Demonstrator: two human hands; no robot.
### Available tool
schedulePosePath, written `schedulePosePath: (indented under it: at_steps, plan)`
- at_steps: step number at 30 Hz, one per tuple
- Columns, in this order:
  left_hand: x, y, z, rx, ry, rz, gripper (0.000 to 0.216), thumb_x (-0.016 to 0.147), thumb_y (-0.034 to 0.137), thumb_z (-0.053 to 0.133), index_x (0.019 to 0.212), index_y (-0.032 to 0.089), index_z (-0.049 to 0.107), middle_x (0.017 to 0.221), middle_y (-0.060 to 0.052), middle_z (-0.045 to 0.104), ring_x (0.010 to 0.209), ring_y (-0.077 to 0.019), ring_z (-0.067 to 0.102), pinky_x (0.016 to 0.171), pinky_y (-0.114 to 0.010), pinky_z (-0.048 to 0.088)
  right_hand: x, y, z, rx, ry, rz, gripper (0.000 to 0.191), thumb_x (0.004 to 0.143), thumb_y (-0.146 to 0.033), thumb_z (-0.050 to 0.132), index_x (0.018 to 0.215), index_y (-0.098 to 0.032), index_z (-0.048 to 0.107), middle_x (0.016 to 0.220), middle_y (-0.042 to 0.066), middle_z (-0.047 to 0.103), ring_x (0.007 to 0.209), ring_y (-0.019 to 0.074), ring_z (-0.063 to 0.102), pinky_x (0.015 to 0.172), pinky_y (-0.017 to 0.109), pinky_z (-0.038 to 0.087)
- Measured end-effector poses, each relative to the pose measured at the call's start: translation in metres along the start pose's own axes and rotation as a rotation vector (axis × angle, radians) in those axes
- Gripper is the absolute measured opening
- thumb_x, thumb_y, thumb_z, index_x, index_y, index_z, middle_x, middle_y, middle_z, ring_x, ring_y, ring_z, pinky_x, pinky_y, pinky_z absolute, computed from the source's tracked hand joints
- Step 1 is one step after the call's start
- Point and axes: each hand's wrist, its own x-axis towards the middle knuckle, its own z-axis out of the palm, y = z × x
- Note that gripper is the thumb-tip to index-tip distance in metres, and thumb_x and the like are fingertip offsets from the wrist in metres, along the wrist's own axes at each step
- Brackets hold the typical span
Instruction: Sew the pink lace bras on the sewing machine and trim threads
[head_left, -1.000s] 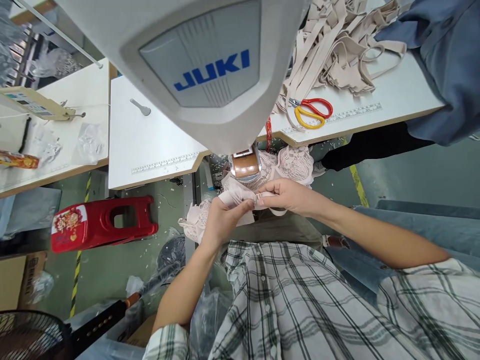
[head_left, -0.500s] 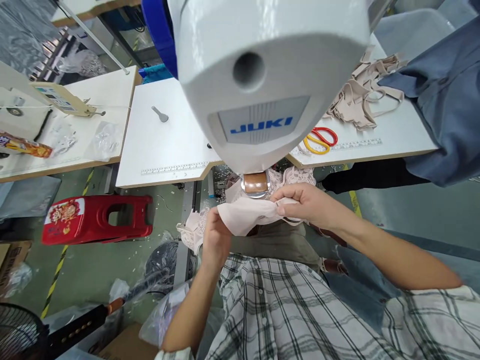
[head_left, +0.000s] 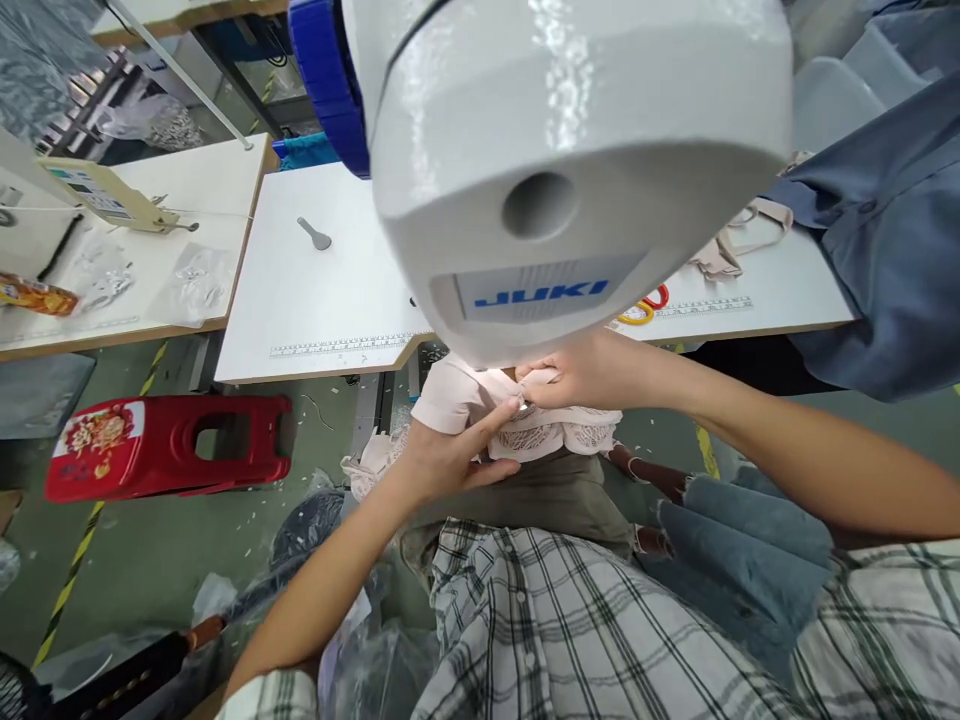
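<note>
A pale pink lace garment (head_left: 517, 432) lies under the head of a white JUKI sewing machine (head_left: 570, 150). My left hand (head_left: 450, 455) rests on the pink fabric from below left, index finger stretched toward the spot under the machine, the other fingers curled on the cloth. My right hand (head_left: 592, 375) pinches the fabric's edge just below the machine head, thumb and fingers pressed together. The needle area is hidden by the machine head. More lace hangs down toward my lap.
A white table (head_left: 322, 300) with a printed ruler strip runs behind. Red and yellow scissors (head_left: 645, 305) and beige straps (head_left: 731, 250) lie at right beside a blue-clad person (head_left: 885, 230). A red plastic stool (head_left: 165, 445) stands on the green floor at left.
The view has dropped closer under the machine head. Both hands moved up with the pink fabric to just beneath it; my left hand changed from gripping to pressing with a stretched finger.
</note>
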Motion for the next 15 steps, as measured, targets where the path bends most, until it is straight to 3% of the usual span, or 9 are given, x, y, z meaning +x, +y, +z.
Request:
schedulePosePath:
  at_steps: [3,7,10,13,15]
  plan:
    - [0.005,-0.01,0.002,0.031,-0.07,0.022,0.055,0.081,0.045,0.076,0.132,0.025,0.066,0.116,-0.012,0.072,0.116,-0.0315,0.066,0.105,-0.044,0.051,0.0,0.001,0.003,-0.029,0.031,-0.011,0.026,0.075,-0.022,0.054,0.054,-0.02,0.039,0.055,-0.003,0.038,0.057,0.0111,0.029,0.057,0.031,0.022]
    - [0.011,-0.013,0.001,-0.054,-0.203,-0.112,0.041,0.08,0.044,0.075,0.118,0.028,0.075,0.092,-0.011,0.075,0.108,-0.0342,0.068,0.104,-0.048,0.05,0.0,0.002,0.004,-0.039,0.067,-0.027,0.029,0.077,-0.02,0.053,0.051,-0.02,0.041,0.052,-0.002,0.039,0.055,0.0112,0.028,0.055,0.032,0.022]
    - [0.013,-0.011,0.002,-0.121,-0.233,-0.194,0.036,0.082,0.04,0.073,0.116,0.029,0.076,0.093,-0.012,0.075,0.103,-0.0334,0.069,0.102,-0.048,0.051,-0.003,0.005,0.007,-0.049,0.081,-0.032,0.025,0.079,-0.019,0.054,0.054,-0.02,0.052,0.055,-0.001,0.049,0.054,0.0111,0.034,0.054,0.03,0.024]
    - [0.012,-0.004,0.003,-0.074,-0.191,-0.216,0.04,0.084,0.036,0.071,0.123,0.029,0.072,0.109,-0.013,0.074,0.103,-0.0318,0.069,0.097,-0.045,0.054,-0.008,0.015,0.018,-0.007,0.197,-0.098,0.017,0.086,-0.025,0.054,0.084,-0.021,0.07,0.084,0.004,0.07,0.074,0.0159,0.057,0.065,0.028,0.038]
    - [0.012,0.002,0.003,0.013,-0.177,-0.204,0.044,0.086,0.034,0.069,0.129,0.027,0.068,0.112,-0.013,0.073,0.105,-0.031,0.068,0.094,-0.043,0.055,-0.012,0.024,0.031,-0.008,0.374,-0.169,0.022,0.091,-0.031,0.055,0.102,-0.021,0.072,0.109,0.009,0.071,0.098,0.0229,0.062,0.083,0.034,0.044]
